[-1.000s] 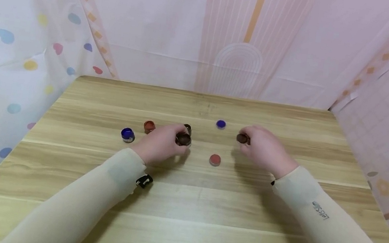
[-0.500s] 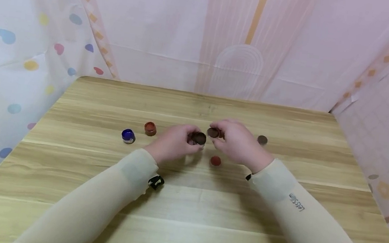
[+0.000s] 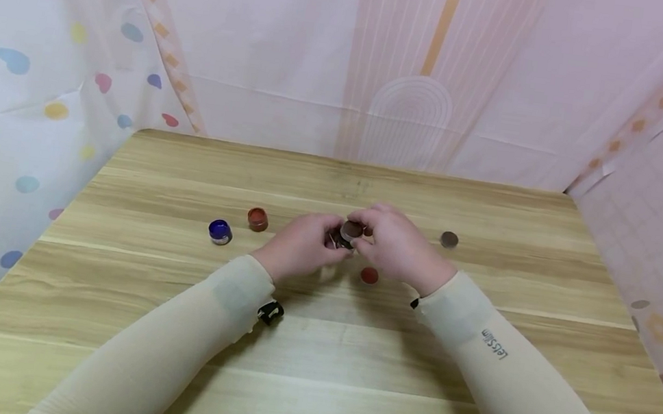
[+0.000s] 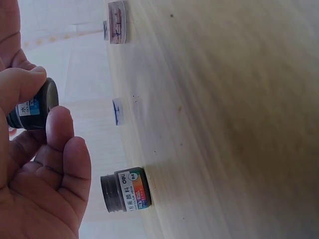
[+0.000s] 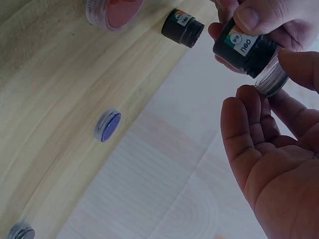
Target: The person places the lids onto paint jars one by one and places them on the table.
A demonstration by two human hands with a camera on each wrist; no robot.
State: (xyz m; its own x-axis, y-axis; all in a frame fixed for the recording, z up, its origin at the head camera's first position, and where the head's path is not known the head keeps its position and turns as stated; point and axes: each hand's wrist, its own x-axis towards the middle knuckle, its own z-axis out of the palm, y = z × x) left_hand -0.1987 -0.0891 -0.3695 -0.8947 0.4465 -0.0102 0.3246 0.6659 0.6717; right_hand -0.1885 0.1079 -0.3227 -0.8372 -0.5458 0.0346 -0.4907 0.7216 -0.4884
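Observation:
My left hand [image 3: 305, 245] grips a small dark paint jar [image 5: 244, 47] by its sides, clear of the table in the left wrist view. My right hand [image 3: 399, 248] pinches a dark lid with a clear rim [image 5: 272, 78] at the jar's mouth. The two hands meet near the middle of the table. Another dark paint jar [image 4: 127, 190] stands without a lid, hidden in the head view. To the left of the hands are an uncovered blue paint jar [image 3: 219, 232] and a red-brown one [image 3: 257, 219].
A red lid [image 3: 369, 276] lies just in front of the hands. A dark lid [image 3: 449, 239] is to their right. Behind the right hand, a blue lid [image 5: 107, 125] shows in the wrist views. Patterned cloth [image 3: 275, 55] hangs around the wooden table [image 3: 314, 350].
My right hand has moved left with the dark lid, uncovering another dark lid on the table. My left hand has moved right with its jar, and the lid now meets the jar's mouth.

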